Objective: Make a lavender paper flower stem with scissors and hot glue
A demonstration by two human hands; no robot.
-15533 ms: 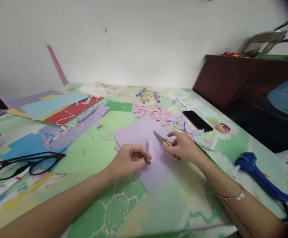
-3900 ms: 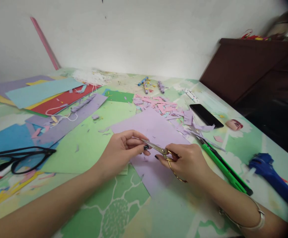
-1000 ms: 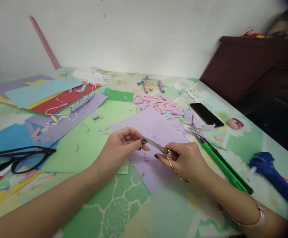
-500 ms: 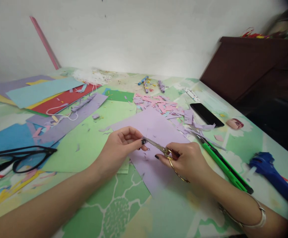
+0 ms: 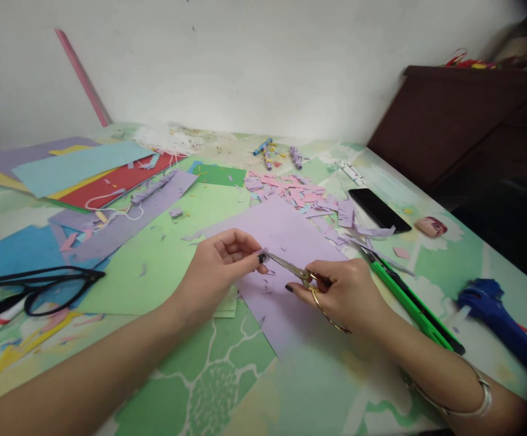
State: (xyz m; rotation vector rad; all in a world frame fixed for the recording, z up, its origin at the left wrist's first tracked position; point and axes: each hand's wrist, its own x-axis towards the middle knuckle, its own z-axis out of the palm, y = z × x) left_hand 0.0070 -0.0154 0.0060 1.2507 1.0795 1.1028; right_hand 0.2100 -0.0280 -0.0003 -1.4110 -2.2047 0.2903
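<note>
My left hand (image 5: 229, 257) pinches a small purple paper piece (image 5: 265, 251) between thumb and fingertips; most of it is hidden by the fingers. In my right hand (image 5: 348, 290) is a pair of scissors (image 5: 291, 266), its gold handle loops around my fingers and its blades pointing left at the paper piece. The blade tips meet the piece or lie right beside it; I cannot tell which. Beneath both hands lies a purple sheet (image 5: 277, 224) with tiny clippings on it, partly over a light green sheet (image 5: 154, 260).
Pink and purple paper scraps (image 5: 300, 194) lie beyond the hands. To the right are a green utility knife (image 5: 413, 300), a black phone (image 5: 378, 209) and a blue tape dispenser (image 5: 495, 315). Black glasses (image 5: 36, 290), coloured sheets (image 5: 82, 166) and white string (image 5: 168, 140) occupy the left.
The small purple piece shows a little more above my left fingertips. The scissors have shifted very slightly; both hands otherwise stay in place.
</note>
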